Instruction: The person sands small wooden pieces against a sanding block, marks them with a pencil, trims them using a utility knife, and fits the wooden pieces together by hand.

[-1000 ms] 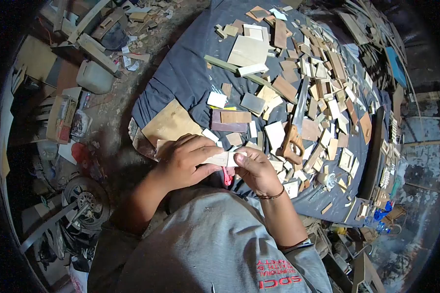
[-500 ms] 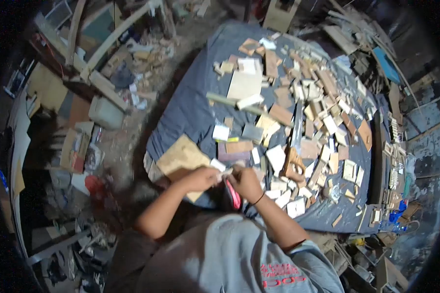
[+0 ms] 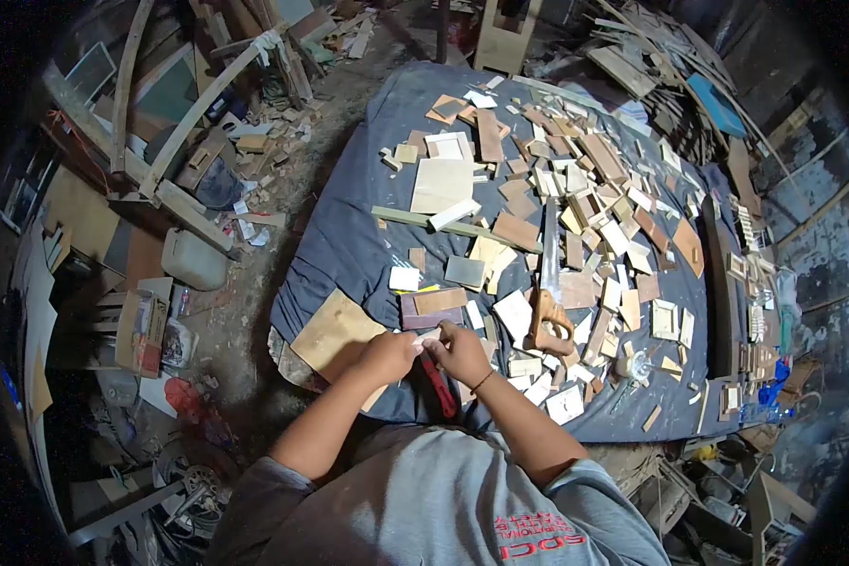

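Piece [image 3: 428, 336], small, pale: above the cloth's [image 3: 335, 231] near edge, pinched between left hand [image 3: 388, 358] and right hand [image 3: 463, 357]; I'd keep both grips steady. Board [image 3: 332, 328]: near-left corner. Saw [image 3: 549, 325]: right of the hands.

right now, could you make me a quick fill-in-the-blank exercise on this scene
The left hand and right hand hold a small pale piece ____ them.
The brown-handled steel handsaw lies nearer the ____ hand.
The grey fabric shirt carries ____ lettering.

Missing words: between; right; red.
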Demonstrator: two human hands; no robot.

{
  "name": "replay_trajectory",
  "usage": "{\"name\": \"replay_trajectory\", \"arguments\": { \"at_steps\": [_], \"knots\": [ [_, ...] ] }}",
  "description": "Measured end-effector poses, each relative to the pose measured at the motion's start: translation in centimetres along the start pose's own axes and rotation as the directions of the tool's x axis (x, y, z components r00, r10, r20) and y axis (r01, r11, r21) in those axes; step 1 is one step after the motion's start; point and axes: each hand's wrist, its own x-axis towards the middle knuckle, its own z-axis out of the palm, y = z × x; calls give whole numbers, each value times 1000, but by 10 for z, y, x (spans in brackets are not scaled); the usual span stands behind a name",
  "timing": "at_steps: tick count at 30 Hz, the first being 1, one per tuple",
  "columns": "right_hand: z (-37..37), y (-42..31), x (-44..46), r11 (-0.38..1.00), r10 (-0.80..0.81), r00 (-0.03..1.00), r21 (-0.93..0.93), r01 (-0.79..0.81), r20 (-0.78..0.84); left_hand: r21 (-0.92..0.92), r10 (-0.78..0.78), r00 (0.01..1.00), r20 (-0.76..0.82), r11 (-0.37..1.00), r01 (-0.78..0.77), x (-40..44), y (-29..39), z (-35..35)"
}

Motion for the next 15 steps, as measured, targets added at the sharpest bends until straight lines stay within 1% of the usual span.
{"name": "replay_trajectory", "arguments": {
  "at_steps": [1,2,3,4,5,6,7,9,10,11,13,14,15],
  "knots": [
    [-3,3,1,996,-24,998,87,20,51,-42,47,998,40,998,-45,-3,6,-13],
    [-8,7,2,984,-96,994,155,86,60,-57,28,994,102,998,-23,-8,13,-26],
    [-16,6,4,963,-167,984,224,148,66,-56,26,994,110,998,-19,-11,19,-38],
    [-41,-23,2,932,100,921,289,-219,376,-54,109,983,147,993,-102,-14,22,-46],
    [-39,-8,5,907,-55,874,390,-159,483,-57,191,964,184,981,-184,-16,23,-50],
    [-54,-21,6,914,-98,826,378,-145,556,-72,261,946,193,965,-252,-17,22,-51],
    [-72,-41,5,921,-141,768,367,-129,624,-76,258,945,199,966,-248,-18,26,-56],
    [-86,-55,2,863,-196,676,452,-225,711,-334,289,864,411,930,-153,-26,42,-76],
    [-93,-61,1,833,-248,638,496,-244,729,-389,331,839,431,908,-158,-30,49,-85],
    [-94,-63,-2,831,-243,637,496,-253,732,-394,330,837,437,906,-152,-32,54,-90],
    [-96,-63,-6,623,-283,551,587,-517,785,-564,440,780,444,814,-138,-36,62,-97],
    [-86,-55,-13,401,-398,528,659,-636,751,-641,495,751,438,757,-125,-35,64,-98],
    [-82,-57,-18,399,-394,528,658,-639,752,-644,496,749,438,755,-124,-34,64,-98]
  ]
}}
